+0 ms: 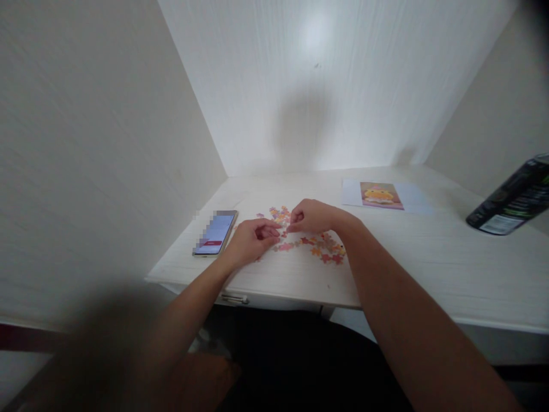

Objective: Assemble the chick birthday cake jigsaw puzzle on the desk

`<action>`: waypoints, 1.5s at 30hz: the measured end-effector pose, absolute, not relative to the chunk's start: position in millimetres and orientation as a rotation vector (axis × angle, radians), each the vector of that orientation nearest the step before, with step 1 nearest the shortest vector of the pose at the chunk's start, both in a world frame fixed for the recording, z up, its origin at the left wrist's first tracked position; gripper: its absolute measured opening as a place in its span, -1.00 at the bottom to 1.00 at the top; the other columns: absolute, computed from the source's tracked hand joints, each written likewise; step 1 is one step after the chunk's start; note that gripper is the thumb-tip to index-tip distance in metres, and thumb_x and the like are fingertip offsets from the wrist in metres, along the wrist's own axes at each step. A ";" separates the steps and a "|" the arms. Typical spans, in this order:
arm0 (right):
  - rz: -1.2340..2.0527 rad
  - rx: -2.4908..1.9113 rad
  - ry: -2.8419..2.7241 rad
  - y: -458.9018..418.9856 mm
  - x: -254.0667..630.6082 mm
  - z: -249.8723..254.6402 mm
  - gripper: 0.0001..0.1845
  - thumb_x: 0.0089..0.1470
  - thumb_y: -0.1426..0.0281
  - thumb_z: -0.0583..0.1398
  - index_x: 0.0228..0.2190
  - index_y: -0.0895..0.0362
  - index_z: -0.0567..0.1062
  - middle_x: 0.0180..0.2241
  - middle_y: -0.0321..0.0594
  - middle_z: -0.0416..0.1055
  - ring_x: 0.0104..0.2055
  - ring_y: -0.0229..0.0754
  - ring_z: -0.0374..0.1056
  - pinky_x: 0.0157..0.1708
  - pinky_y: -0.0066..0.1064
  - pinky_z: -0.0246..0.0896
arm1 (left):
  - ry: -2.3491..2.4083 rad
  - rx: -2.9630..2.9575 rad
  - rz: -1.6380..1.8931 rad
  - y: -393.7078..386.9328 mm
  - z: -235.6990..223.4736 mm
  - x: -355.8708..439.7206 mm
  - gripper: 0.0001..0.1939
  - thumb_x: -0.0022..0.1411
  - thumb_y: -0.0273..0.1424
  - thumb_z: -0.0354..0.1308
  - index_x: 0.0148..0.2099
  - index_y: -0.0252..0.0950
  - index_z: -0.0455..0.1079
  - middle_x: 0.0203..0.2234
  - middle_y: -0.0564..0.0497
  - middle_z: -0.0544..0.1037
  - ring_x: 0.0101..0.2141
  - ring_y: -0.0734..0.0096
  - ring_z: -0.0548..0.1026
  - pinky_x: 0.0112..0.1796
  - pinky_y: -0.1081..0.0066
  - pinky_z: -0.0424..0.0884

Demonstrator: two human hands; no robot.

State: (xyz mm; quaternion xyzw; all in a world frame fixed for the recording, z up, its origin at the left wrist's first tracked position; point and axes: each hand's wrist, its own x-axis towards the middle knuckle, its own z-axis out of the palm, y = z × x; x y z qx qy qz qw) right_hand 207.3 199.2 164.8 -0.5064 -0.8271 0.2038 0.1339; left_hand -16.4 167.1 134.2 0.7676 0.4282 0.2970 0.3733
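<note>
The small puzzle-like pcs (pixel 325 250) are on the desk (pixel 433 269), mid-frame, spread btwn and around both hands: a purple/yellow batch just above centre, a red/orange heap lower right of centre, pink ones btwn. From my end they look thin & light, so I'd judge they slip or flip easily; best take one at a time, by its edges, w/ a light pinch, & slide rather than press. I'd also mind the R forearm, as it passes right by the red/orange heap & could brush pcs aside.

Pose: L hand (pixel 253 241) comes in from lower left, fingers loosely curled, thumb below them, tips near frame centre. Grip looks part open; can't tell if the tips have a pc. R hand (pixel 315 216) comes from lower right, wrist bent, knuckles up, thumb & index nearly together, pointing down-left; can't tell if a pc is btwn them. Tips of both hands are close, apparently apart.

Further out: phone (pixel 218 233), screen lit, left of L hand; sheet w/ a printed yellow figure (pixel 380 195) upper right of R hand; dark can (pixel 510 197) tilted in view, far right.
</note>
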 end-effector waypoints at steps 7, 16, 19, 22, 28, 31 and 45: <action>0.863 -1.422 -2.548 198.1 204.3 165.3 -0.73 -0.18 0.25 0.35 -0.42 0.17 0.61 -0.48 -0.24 0.54 -0.52 -0.28 0.31 -0.54 -0.47 0.10 | 1.182 1.894 0.802 172.5 132.4 0.8 -0.71 0.10 -0.34 0.28 -0.12 -0.34 0.51 -0.44 -0.03 0.58 -0.57 0.54 0.40 -0.58 0.53 0.28; 0.902 -1.405 -2.577 203.3 205.5 158.8 -0.69 -0.19 0.16 0.35 -0.45 0.13 0.59 -0.56 -0.28 0.48 -0.54 -0.27 0.29 -0.54 -0.46 0.09 | 1.176 1.876 0.827 176.0 129.6 1.1 -0.77 0.08 -0.34 0.31 -0.21 -0.35 0.51 -0.46 -0.04 0.60 -0.50 0.47 0.49 -0.49 0.50 0.37; 0.938 -1.424 -2.550 202.5 206.1 159.0 -0.63 -0.21 0.10 0.36 -0.44 0.14 0.59 -0.55 -0.28 0.48 -0.54 -0.28 0.29 -0.55 -0.46 0.10 | 1.137 1.926 0.773 173.9 130.9 1.9 -0.84 0.11 -0.37 0.28 -0.24 -0.32 0.53 -0.46 -0.02 0.61 -0.49 0.46 0.51 -0.48 0.51 0.36; 0.939 -1.425 -2.542 202.2 206.6 159.1 -0.61 -0.23 0.11 0.37 -0.42 0.14 0.60 -0.53 -0.28 0.50 -0.53 -0.28 0.28 -0.55 -0.46 0.10 | 1.136 2.009 0.733 170.7 132.4 2.3 -0.86 0.14 -0.39 0.25 -0.23 -0.28 0.57 -0.44 -0.01 0.62 -0.43 0.41 0.55 -0.42 0.48 0.38; 0.977 -1.413 -2.537 203.1 207.8 158.7 -0.58 -0.21 0.07 0.37 -0.38 0.14 0.60 -0.48 -0.26 0.52 -0.50 -0.27 0.31 -0.52 -0.45 0.13 | 1.225 2.204 0.796 163.8 133.3 3.4 -0.84 0.16 -0.42 0.23 -0.20 -0.25 0.59 -0.41 0.02 0.62 -0.43 0.43 0.50 -0.38 0.44 0.33; 0.987 -1.392 -2.548 203.4 208.1 158.9 -0.57 -0.19 0.05 0.36 -0.39 0.13 0.59 -0.48 -0.26 0.52 -0.49 -0.26 0.32 -0.51 -0.45 0.14 | 1.231 2.278 0.819 162.8 132.2 3.7 -0.85 0.15 -0.45 0.22 -0.21 -0.24 0.58 -0.46 0.06 0.59 -0.49 0.48 0.44 -0.41 0.46 0.28; 0.999 -1.401 -2.551 199.9 204.9 163.8 -0.70 -0.14 0.17 0.33 -0.41 0.13 0.60 -0.49 -0.28 0.51 -0.50 -0.28 0.28 -0.51 -0.47 0.14 | 1.029 2.561 0.776 165.3 126.1 -1.8 -0.80 0.25 -0.47 0.10 -0.17 -0.24 0.55 -0.34 -0.02 0.53 -0.34 0.38 0.44 -0.27 0.34 0.33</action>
